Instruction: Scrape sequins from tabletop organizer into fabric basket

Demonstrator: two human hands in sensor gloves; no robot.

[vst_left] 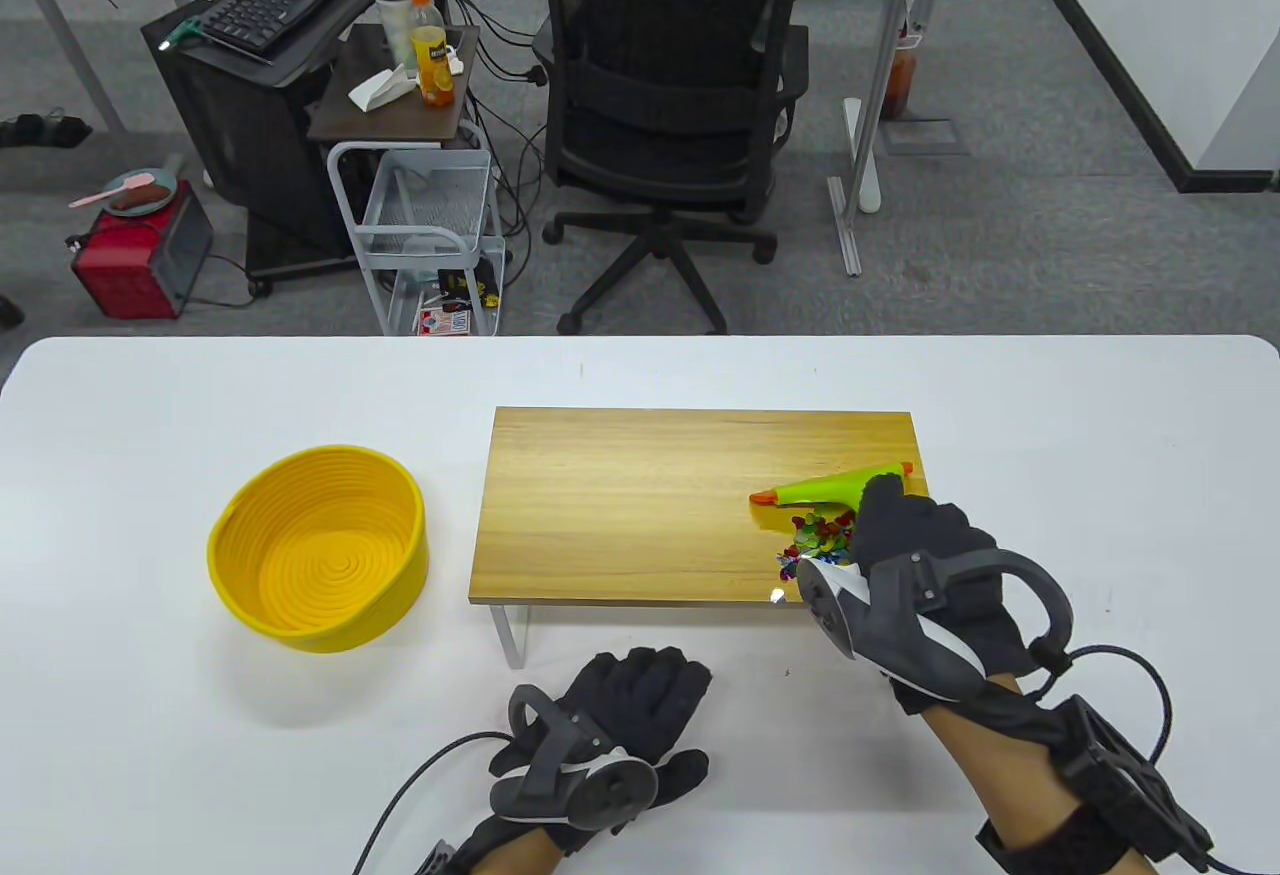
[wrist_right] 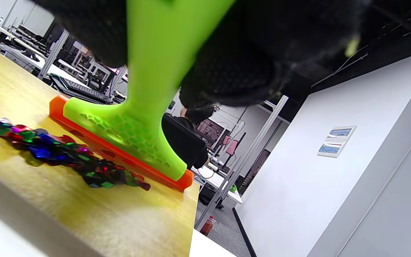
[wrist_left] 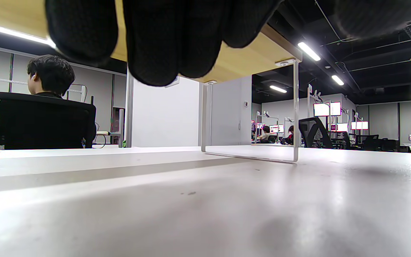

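Observation:
A wooden tabletop organizer stands on white metal legs in the middle of the table. A pile of coloured sequins lies near its front right corner, also in the right wrist view. My right hand grips a green scraper with an orange edge; its blade rests on the wood just behind the sequins. A yellow fabric basket stands empty to the organizer's left. My left hand rests flat on the table in front of the organizer, holding nothing.
The organizer's white leg stands just beyond my left hand; its underside and legs show in the left wrist view. An office chair and a cart stand beyond the table's far edge.

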